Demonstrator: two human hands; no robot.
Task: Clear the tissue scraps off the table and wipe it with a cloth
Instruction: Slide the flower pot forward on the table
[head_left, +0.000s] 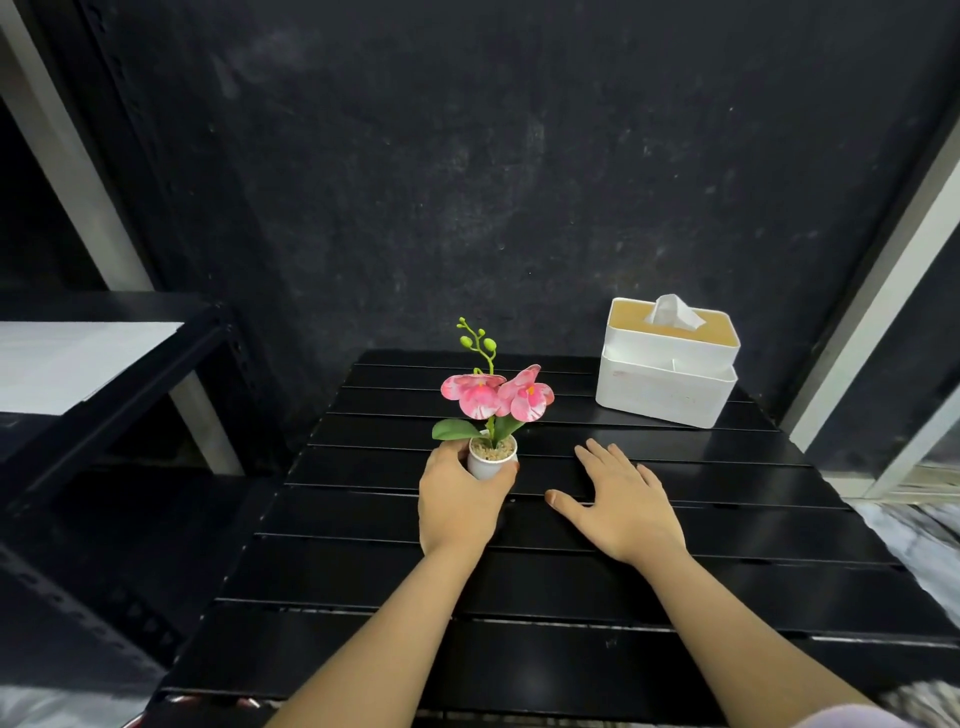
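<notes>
A black slatted table (545, 587) fills the lower middle of the head view. My left hand (457, 504) is wrapped around a small white pot (491, 460) holding a pink artificial orchid (496, 397), near the table's middle. My right hand (618, 504) lies flat on the slats just right of the pot, fingers spread, holding nothing. No tissue scraps and no cloth show on the tabletop.
A white tissue box (667, 371) with a tissue sticking out of its top stands at the table's back right corner. A black metal shelf (104, 364) with a white sheet on it is to the left. A dark wall is right behind the table.
</notes>
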